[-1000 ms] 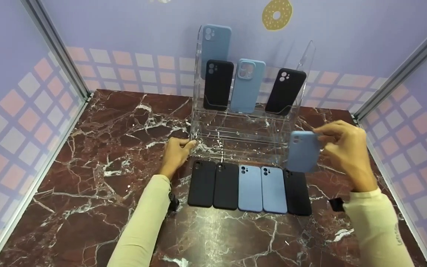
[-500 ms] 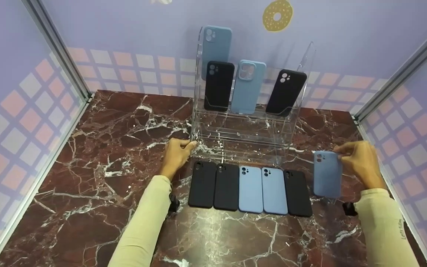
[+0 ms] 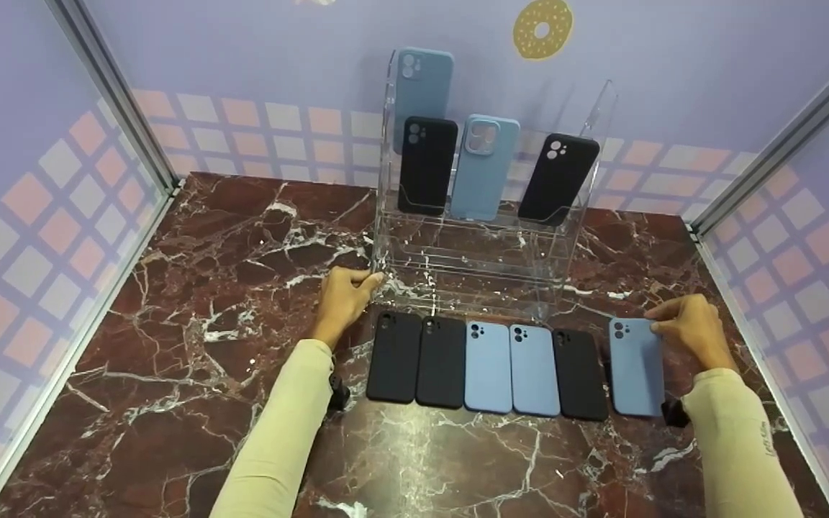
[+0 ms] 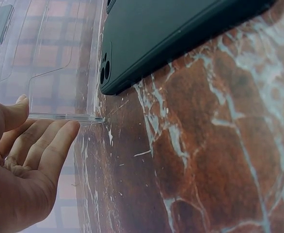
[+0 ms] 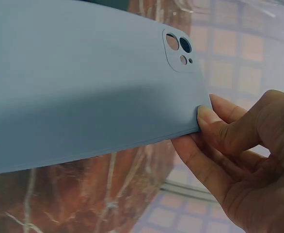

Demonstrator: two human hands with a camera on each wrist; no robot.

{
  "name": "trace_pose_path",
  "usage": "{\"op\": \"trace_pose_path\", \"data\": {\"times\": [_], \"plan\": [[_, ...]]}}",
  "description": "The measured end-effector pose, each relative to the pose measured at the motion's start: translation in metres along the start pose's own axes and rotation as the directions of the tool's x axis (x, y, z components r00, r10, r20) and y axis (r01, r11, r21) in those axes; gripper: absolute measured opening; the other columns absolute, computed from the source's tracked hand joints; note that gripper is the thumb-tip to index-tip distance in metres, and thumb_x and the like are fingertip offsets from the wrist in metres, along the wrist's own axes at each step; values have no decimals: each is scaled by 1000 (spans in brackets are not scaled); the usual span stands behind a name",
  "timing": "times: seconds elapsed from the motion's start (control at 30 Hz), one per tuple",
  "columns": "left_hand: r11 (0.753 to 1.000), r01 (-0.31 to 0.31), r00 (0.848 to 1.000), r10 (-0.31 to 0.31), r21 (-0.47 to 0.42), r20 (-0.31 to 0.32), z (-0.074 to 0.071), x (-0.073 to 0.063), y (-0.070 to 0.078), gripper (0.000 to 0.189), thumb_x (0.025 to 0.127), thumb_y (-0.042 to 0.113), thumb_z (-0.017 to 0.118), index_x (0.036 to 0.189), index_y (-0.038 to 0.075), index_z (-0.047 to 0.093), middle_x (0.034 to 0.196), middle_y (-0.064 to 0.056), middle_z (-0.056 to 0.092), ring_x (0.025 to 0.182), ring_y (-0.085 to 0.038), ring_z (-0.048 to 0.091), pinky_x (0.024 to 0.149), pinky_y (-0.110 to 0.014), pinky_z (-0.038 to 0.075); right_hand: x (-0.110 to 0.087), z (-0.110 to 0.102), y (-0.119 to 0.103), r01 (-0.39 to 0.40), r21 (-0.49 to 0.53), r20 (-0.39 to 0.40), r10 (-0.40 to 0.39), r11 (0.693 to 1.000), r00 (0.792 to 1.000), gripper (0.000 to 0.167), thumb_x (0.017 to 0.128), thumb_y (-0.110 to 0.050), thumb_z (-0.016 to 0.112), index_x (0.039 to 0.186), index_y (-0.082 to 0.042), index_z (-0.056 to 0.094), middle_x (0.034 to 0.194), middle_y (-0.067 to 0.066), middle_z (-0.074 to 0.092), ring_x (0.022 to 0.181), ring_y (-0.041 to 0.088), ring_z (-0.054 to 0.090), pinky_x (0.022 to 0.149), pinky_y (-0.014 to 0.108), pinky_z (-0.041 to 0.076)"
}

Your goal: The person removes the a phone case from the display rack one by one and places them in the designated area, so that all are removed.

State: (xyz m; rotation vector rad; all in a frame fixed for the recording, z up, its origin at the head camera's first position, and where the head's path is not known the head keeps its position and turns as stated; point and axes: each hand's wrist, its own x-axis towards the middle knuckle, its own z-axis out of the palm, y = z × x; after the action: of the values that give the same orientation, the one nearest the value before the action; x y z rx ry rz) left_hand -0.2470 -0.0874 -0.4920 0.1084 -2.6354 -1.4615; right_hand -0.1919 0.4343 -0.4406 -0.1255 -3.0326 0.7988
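Holding the blue phone case [image 3: 635,374] just right of the nearest black case [image 3: 581,375], likely for laying it down
Pinched at its far right corner by fingers of the right hand [image 3: 693,327], with long axis near to far, camera end away; next, probably to set fully flat and release; farther, gripping the clear rack [image 3: 458,269] by its edge with fingers of the left hand [image 3: 345,296]

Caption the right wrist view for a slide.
A right hand pinches one corner of a rectangular, matte light-blue phone case over a red-brown, white-veined marbled tabletop.
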Motion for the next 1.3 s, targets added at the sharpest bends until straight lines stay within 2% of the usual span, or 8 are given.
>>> {"op": "trace_pose_path", "data": {"times": [0.07, 0.17, 0.37, 0.53, 0.87, 0.97, 1.1, 1.3], "plan": [[1000, -3, 1000, 3, 4, 1, 0, 0, 0, 28, 93, 25, 77, 112, 5, 77, 108, -12, 75, 96, -29, 67, 97, -46, 50, 0, 5, 4, -8, 19, 11, 8, 1000, 1000, 17, 84, -3, 77, 100, 5, 77, 105, 28, 72, 96, 47, 66, 81, 55, 50], [1000, -10, 1000, 9, 14, 6, 1, 0, 1, 29, 93, 26, 76, 113, 6, 77, 107, -12, 75, 97, -30, 67, 98, -46, 50, -1, 12, 8, -18, 33, 15, 17, 999, 1000, 17, 84, -3, 76, 99, 6, 77, 104, 27, 72, 94, 42, 66, 77, 46, 51], [1000, -4, 1000, 4, 13, 7, 2, 0, 1, 29, 93, 26, 76, 113, 5, 77, 104, -12, 76, 91, -29, 67, 96, -46, 51, -3, 22, 14, -67, 102, 57, 62, 993, 996, 17, 88, 0, 73, 102, 11, 75, 97, 28, 73, 73, 22, 66, 61, 29, 53], [1000, 7, 1000, -7, 10, 8, 3, 0, 2, 29, 94, 27, 75, 113, 5, 77, 103, -12, 76, 89, -28, 67, 94, -45, 52, -4, 27, 17, -118, 149, 85, 106, 982, 991, 18, 90, 1, 71, 104, 12, 73, 96, 27, 72, 70, 17, 67, 58, 26, 55], [1000, 6, 1000, -6, -6, 8, 3, 0, 1, 27, 94, 27, 75, 111, 6, 78, 107, -12, 75, 96, -28, 68, 98, -46, 50, -2, 33, 21, -114, 173, 97, 98, 978, 990, 20, 88, 3, 72, 104, 15, 72, 110, 34, 68, 75, 17, 68, 62, 25, 55], [1000, 11, 1000, -11, -9, 7, 3, 0, 0, 24, 93, 26, 75, 108, 8, 79, 105, -12, 76, 92, -28, 68, 97, -45, 50, -1, 32, 21, -118, 135, 114, 103, 984, 988, 21, 87, 2, 74, 104, 14, 72, 112, 36, 66, 80, 23, 69, 65, 30, 56], [1000, 4, 1000, -4, -9, 1, 2, 0, 0, 20, 93, 25, 76, 104, 10, 81, 99, -10, 77, 85, -27, 67, 94, -44, 52, 2, 28, 17, -124, 60, 148, 114, 991, 982, 24, 87, -5, 77, 104, 12, 73, 113, 35, 66, 91, 37, 67, 74, 44, 56], [1000, 4, 1000, -4, -1, 16, 1, 1, 0, 23, 94, 25, 75, 109, 7, 79, 100, -12, 77, 86, -28, 68, 94, -45, 52, 9, 16, -4, -43, 4, 140, 42, 999, 989, 27, 88, -12, 77, 104, 9, 74, 105, 28, 72, 91, 43, 67, 82, 57, 53]]}}
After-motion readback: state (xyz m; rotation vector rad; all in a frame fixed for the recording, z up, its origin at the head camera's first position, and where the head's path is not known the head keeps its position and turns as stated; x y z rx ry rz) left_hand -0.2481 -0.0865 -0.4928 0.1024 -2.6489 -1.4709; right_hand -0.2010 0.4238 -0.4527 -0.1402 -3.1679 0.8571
